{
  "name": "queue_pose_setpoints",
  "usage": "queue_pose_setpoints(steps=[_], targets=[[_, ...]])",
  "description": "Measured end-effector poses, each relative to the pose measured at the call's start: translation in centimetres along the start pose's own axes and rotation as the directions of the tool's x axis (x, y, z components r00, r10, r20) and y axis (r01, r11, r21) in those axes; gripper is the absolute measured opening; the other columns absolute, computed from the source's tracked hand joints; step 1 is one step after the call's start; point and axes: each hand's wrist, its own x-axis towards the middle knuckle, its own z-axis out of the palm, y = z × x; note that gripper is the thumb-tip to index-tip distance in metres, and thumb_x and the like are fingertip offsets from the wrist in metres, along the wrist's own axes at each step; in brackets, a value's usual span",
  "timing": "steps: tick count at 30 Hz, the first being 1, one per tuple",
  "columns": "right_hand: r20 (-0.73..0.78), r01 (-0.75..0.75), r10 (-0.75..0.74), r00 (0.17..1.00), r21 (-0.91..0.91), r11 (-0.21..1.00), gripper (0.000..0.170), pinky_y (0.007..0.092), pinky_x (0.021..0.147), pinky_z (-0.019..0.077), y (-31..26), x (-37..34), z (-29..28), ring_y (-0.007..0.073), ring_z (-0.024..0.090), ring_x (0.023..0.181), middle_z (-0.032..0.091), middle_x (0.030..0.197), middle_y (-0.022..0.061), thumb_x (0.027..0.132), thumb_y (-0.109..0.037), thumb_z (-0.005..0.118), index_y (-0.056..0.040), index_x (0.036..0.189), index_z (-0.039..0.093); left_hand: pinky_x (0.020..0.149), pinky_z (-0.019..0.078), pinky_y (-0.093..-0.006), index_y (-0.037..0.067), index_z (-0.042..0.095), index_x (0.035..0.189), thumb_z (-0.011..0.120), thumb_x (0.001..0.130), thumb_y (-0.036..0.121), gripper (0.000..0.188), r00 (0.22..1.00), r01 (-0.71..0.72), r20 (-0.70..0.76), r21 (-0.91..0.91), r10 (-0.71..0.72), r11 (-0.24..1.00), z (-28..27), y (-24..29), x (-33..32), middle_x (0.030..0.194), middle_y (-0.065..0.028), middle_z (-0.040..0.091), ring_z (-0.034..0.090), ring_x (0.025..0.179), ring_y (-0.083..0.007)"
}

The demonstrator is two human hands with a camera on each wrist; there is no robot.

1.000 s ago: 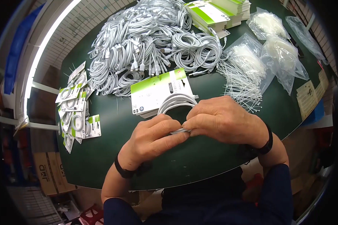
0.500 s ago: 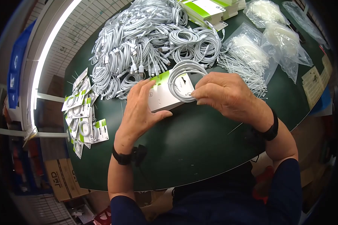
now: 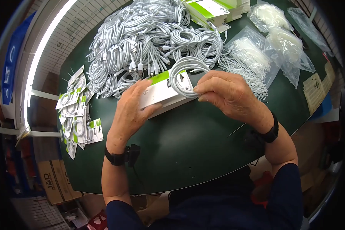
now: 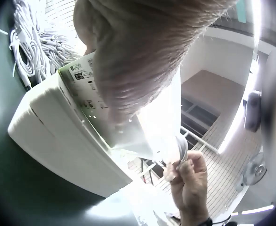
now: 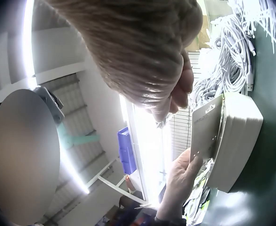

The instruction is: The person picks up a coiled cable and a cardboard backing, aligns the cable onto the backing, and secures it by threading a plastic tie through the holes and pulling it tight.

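A coiled white cable [image 3: 173, 78] hangs from my right hand [image 3: 234, 94], pinched between thumb and fingers above a stack of cards. My left hand [image 3: 128, 111] grips the left end of the white and green top card [image 3: 157, 92], with the thumb at the near edge. The right wrist view shows this card [image 5: 205, 127] tilted up from the thick stack [image 5: 239, 136], the left hand [image 5: 180, 181] at its lower end. In the left wrist view the stack's side [image 4: 67, 136] shows below the card, and the right hand [image 4: 189, 183] holds the coil beyond.
A large heap of coiled cables [image 3: 138, 42] lies at the back. Packed cards with coils [image 3: 78, 111] are on the left. More cards [image 3: 207, 11] are stacked behind, and loose white ties [image 3: 249, 73] and plastic bags [image 3: 289, 46] lie on the right.
My left hand has let go of the coil, moved left to the cards and taken hold of the top one. The right hand has raised the coil over the stack.
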Motion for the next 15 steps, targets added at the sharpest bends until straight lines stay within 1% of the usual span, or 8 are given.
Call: queue_pose_setpoints(steps=[1,3,4,6,8,10,13,15], targets=[[-0.018,0.007,-0.007,1.0,0.005,1.0,0.027,0.0358,0.071,0.059,-0.1,0.0,0.0,0.028,0.073,0.085,0.073,0.099,0.0133,0.084,0.003,0.081,-0.003,0.108,0.069,0.104,0.0508,-0.0471,0.0,0.063,0.133,0.088,0.078,0.019,0.064,1.0,0.009,-0.015,-0.008,-0.009,1.0,0.0,-0.1,-0.3,0.128,-0.0192,0.069,0.065,0.119,-0.0394],[-0.013,0.033,-0.033,0.999,0.001,0.999,0.028,0.0353,0.071,0.059,-0.1,0.4,-0.1,0.0272,0.073,0.085,0.073,0.1,0.0134,0.085,0.003,0.081,-0.0029,0.109,0.069,0.092,0.0558,-0.0425,0.0,0.068,0.123,0.081,0.082,0.011,0.044,0.972,-0.169,-0.137,0.154,0.191,0.973,-0.1,-0.4,-0.8,0.116,-0.0155,0.073,0.07,0.108,-0.0357],[-0.057,0.041,-0.04,0.998,0.012,0.999,0.028,0.0351,0.071,0.0589,-0.3,0.4,0.0,0.0267,0.073,0.085,0.073,0.1,0.0134,0.085,0.004,0.081,-0.0031,0.11,0.069,0.087,0.0583,-0.0401,0.0,0.071,0.118,0.078,0.084,0.007,0.035,0.939,-0.244,-0.184,0.244,0.292,0.939,0.0,-0.5,-1.0,0.11,-0.0137,0.076,0.072,0.102,-0.0338],[-0.145,0.048,-0.042,0.988,0.035,0.998,0.029,0.0347,0.071,0.0589,-0.6,0.3,-0.1,0.0257,0.073,0.086,0.073,0.1,0.0133,0.086,0.004,0.081,-0.0033,0.112,0.068,0.084,0.0584,-0.0384,0.0,0.072,0.115,0.076,0.084,0.005,0.031,0.92,-0.249,-0.23,0.286,0.319,0.925,-0.7,0.8,-1.5,0.108,-0.0123,0.076,0.073,0.099,-0.0315],[-0.156,0.069,-0.065,0.986,0.023,0.997,0.03,0.0345,0.071,0.0588,-1.2,0.5,-0.2,0.0253,0.073,0.085,0.074,0.101,0.0133,0.086,0.004,0.081,-0.0035,0.112,0.068,0.077,0.0586,-0.0349,0.002,0.074,0.109,0.074,0.084,0.002,0.025,0.886,-0.272,-0.264,0.371,0.382,0.888,-1.6,2.9,-2.7,0.105,-0.0095,0.077,0.075,0.095,-0.0269],[-0.214,0.104,-0.1,0.972,0.008,0.995,0.031,0.0342,0.07,0.0587,-1.8,0.5,-0.1,0.0244,0.073,0.085,0.074,0.101,0.0132,0.086,0.005,0.081,-0.0037,0.113,0.068,0.076,0.0586,-0.0354,0.002,0.073,0.106,0.074,0.084,0.002,0.022,0.904,-0.254,-0.252,0.33,0.345,0.909,-1.5,5.6,-4.5,0.103,-0.0091,0.077,0.075,0.091,-0.0268],[-0.145,0.134,-0.128,0.981,0.033,0.99,0.031,0.0338,0.067,0.058,-2.8,0.2,1.2,0.0246,0.072,0.082,0.074,0.1,0.013,0.085,0.005,0.081,-0.0035,0.113,0.068,0.075,0.0586,-0.0365,0.003,0.073,0.102,0.074,0.086,0.002,0.016,0.934,-0.235,-0.206,0.266,0.293,0.935,0.0,8.2,-5.8,0.1,-0.0084,0.077,0.075,0.084,-0.0267],[-0.108,0.145,-0.139,0.984,0.052,0.988,0.032,0.0336,0.065,0.0577,-3.3,-0.1,2.3,0.0247,0.072,0.08,0.073,0.1,0.0128,0.085,0.004,0.081,-0.0034,0.113,0.068,0.069,0.056,-0.0361,0.004,0.071,0.1,0.074,0.083,0.003,0.017,0.972,-0.186,-0.101,0.223,0.213,0.957,1.1,8.6,-6.2,0.09,-0.0055,0.071,0.07,0.078,-0.0227]])
